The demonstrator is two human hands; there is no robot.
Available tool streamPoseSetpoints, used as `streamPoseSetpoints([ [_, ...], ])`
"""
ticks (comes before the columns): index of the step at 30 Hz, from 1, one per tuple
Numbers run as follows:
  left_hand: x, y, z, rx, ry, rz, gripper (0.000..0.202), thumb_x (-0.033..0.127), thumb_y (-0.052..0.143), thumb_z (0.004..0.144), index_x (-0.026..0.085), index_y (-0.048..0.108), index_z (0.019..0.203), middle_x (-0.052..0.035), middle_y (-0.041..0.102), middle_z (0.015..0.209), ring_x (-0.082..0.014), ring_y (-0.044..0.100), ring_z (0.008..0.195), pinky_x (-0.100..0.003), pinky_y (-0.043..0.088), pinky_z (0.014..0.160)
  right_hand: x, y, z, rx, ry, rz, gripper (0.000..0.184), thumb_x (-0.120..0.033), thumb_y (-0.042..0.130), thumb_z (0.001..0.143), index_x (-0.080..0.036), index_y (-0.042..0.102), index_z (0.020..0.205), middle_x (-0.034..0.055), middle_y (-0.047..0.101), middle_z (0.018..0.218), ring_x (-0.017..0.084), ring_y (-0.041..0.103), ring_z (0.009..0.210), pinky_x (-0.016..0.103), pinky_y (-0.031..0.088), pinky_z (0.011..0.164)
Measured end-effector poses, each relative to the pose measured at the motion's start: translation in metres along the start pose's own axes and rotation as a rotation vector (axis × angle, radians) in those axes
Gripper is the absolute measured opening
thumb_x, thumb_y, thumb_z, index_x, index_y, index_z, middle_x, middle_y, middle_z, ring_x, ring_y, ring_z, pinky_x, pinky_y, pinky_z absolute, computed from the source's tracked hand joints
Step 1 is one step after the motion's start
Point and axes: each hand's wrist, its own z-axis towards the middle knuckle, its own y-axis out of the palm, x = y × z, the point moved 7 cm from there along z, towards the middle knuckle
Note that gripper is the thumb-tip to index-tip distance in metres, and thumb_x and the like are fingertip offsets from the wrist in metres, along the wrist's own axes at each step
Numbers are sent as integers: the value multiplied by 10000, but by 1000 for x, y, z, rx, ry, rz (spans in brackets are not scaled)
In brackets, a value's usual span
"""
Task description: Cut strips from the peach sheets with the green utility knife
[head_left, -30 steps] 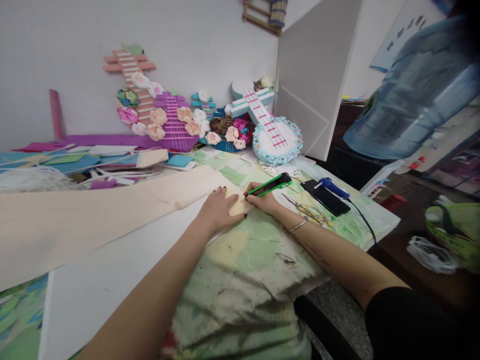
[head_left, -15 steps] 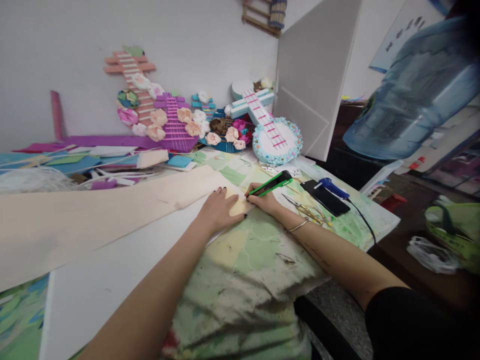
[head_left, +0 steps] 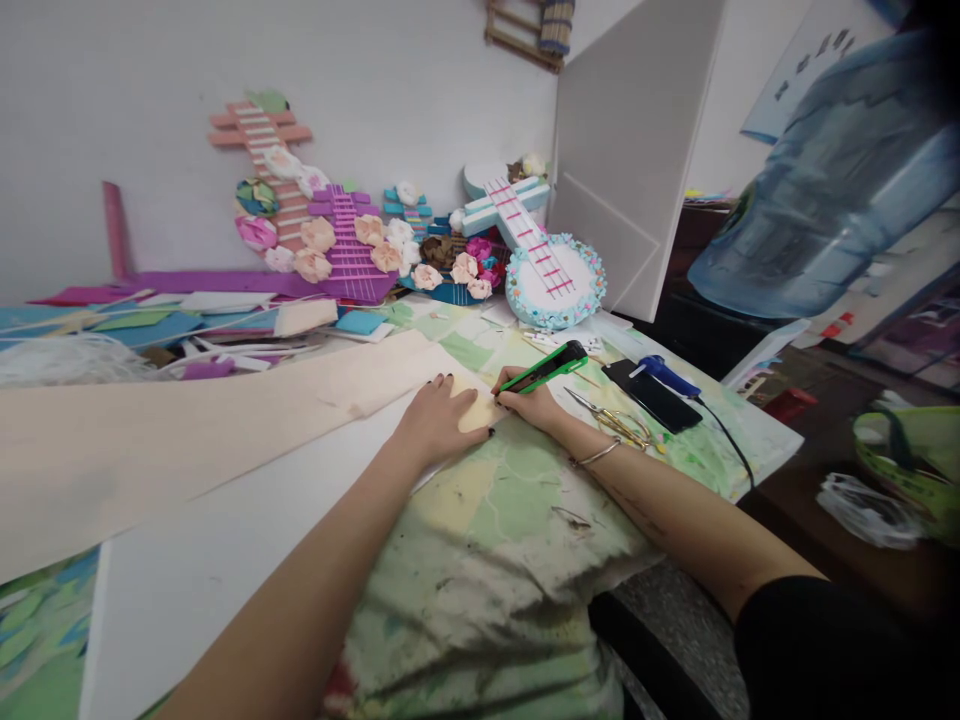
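My left hand (head_left: 439,420) lies spread with its fingers apart, pressing on a small pale yellow piece (head_left: 474,408) over a white board (head_left: 247,540). In my right hand (head_left: 529,402) is a green utility knife (head_left: 546,368), gripped like a pen. Its tip end points down at the right edge of the yellow piece, near my left thumb; the blade itself is too small to make out. A long peach sheet (head_left: 187,430) covers the board's far side and reaches close to my left hand.
Right of my hands lie gold-handled scissors (head_left: 615,415), a black phone (head_left: 652,395) and a blue glue gun (head_left: 667,375) with its cord. Decorated paper instruments (head_left: 555,280) stand along the wall. Coloured scraps (head_left: 165,325) heap at the back left. A large water bottle (head_left: 832,190) is at right.
My right hand and the knife have shifted very slightly to the right. The left hand stays in place.
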Motion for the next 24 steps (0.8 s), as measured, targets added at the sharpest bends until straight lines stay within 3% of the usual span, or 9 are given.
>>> streamPoseSetpoints([
  [24,-2,2,0,-4,-3,-4,694,648,524,832,189,526,1352,-178,461,1435,-396,389,1351,-482,323,1091,2,-3,-9,-6,-32,-24,69,-208,581,596,-181,573,658,-31,540,623,133,482,621,255,373,598],
])
